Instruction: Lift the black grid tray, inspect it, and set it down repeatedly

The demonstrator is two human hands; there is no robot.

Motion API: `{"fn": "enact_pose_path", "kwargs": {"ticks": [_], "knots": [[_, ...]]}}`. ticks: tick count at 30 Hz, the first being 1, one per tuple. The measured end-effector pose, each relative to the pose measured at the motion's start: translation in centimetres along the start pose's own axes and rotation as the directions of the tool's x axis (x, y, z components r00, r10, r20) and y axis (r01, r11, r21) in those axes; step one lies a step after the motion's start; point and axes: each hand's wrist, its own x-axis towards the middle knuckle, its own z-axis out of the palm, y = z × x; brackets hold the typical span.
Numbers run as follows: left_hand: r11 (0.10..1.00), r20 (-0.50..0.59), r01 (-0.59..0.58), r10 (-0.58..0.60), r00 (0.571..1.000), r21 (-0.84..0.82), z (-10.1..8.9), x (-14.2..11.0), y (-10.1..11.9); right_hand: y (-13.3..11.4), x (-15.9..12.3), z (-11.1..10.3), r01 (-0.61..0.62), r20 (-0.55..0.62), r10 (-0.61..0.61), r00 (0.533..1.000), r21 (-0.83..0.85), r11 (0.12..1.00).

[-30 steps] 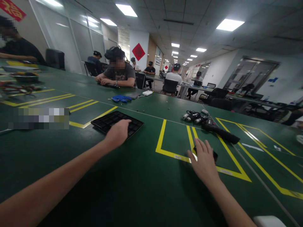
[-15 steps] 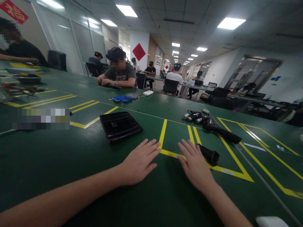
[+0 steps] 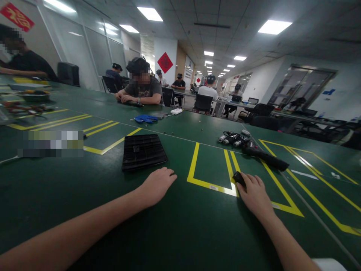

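Bending fingers round a black tube [image 3: 237,178] with the right hand [image 3: 256,191], thumb along the near left side, fingertips over the far side, apparently in a grip. Poking out past thumb and index finger, only at one end, pointing left and a little away. Covered by the hand for most of its length, so hard to trace along the long axis; judged from that end alone, probably running back toward the right, beneath the fingers. Located on the table [image 3: 180,233], at the yellow tape [image 3: 203,184], just beyond one corner. Impossible to tell from this angle: lifted or resting.

Lying well apart from the tube, with much of the taped outline between: the left hand [image 3: 158,184]. Loosely curled there, with nothing in the fingers, tips toward the right and so roughly toward the tube. Nearest to a black panel [image 3: 143,151], set flat just beyond the knuckles and to the left of the fingertips, ribs up, with the near edge roughly crosswise.

Beyond the right hand, apart from the fingers: a bundle [image 3: 237,142] of metal cylinders, and a long black bar [image 3: 267,159] slanting rightward and nearer.
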Motion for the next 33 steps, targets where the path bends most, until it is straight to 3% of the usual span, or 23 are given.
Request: {"fn": "enact_pose_path", "kwargs": {"ticks": [2, 5, 7, 8, 9, 11, 14, 15, 16, 18, 20, 22, 28, 33], "knots": [[0.999, 0.022, -0.026, 0.027, 0.999, -0.036, 0.0, 0.0, -0.2, 0.1, 0.0, 0.1, -0.003, 0.002, 0.003, 1.000, -0.001, 1.000], [0.961, -0.079, -0.026, 0.004, 0.997, -0.276, -0.9, 0.2, -0.3, 0.2, 0.0, 0.2, 0.001, 0.005, -0.001, 1.000, 0.000, 1.000], [0.790, -0.124, 0.091, -0.207, 0.970, -0.606, -2.4, 0.7, -1.2, 0.2, 0.0, 0.3, 0.001, 0.000, -0.001, 1.000, 0.001, 1.000], [0.642, -0.101, 0.150, -0.337, 0.936, -0.752, -3.4, 1.1, -2.1, 0.2, 0.0, 0.2, 0.001, -0.002, -0.001, 1.000, 0.003, 1.000], [0.430, -0.038, 0.201, -0.484, 0.874, -0.880, -4.4, 1.4, -3.2, 0.1, 0.0, 0.2, -0.001, -0.001, 0.001, 1.000, 0.006, 1.000], [0.351, -0.063, 0.184, -0.586, 0.808, -0.918, -6.1, 1.8, -6.1, 0.0, 0.0, 0.0, -0.013, 0.010, 0.013, 1.000, 0.010, 1.000], [0.369, -0.107, 0.231, -0.702, 0.705, -0.900, -7.1, 1.8, -10.7, 0.0, 0.0, -0.1, -0.032, 0.029, 0.032, 0.999, 0.012, 0.999], [0.424, -0.124, 0.287, -0.716, 0.687, -0.859, -6.9, 1.6, -12.0, -0.1, 0.0, -0.1, -0.032, 0.025, 0.032, 0.999, 0.013, 0.999], [0.533, -0.146, 0.378, -0.702, 0.697, -0.757, -6.5, 1.5, -13.2, -0.1, 0.0, -0.1, -0.027, 0.019, 0.027, 0.999, 0.014, 1.000], [0.754, -0.155, 0.532, -0.621, 0.768, -0.384, -5.5, 1.4, -15.0, -0.1, 0.0, 0.1, -0.015, -0.002, 0.015, 1.000, 0.014, 1.000], [0.840, -0.096, 0.541, -0.542, 0.835, -0.039, -4.7, 1.6, -16.0, 0.0, 0.0, 0.3, 0.002, -0.027, -0.002, 1.000, 0.007, 1.000], [0.857, -0.044, 0.513, -0.511, 0.858, 0.042, -4.3, 1.9, -16.4, 0.2, 0.1, 0.5, 0.025, -0.052, -0.025, 0.998, 0.001, 1.000], [0.876, -0.008, 0.474, -0.475, 0.880, 0.095, -4.4, 1.8, -14.8, 0.0, 0.0, 0.7, 0.067, -0.075, -0.057, 0.996, 0.133, 0.989], [0.905, -0.073, 0.425, -0.423, 0.903, 0.006, -2.4, 1.8, -8.8, -4.8, -1.5, 0.2, 0.180, -0.063, -0.169, 0.984, 0.454, 0.873]]}}
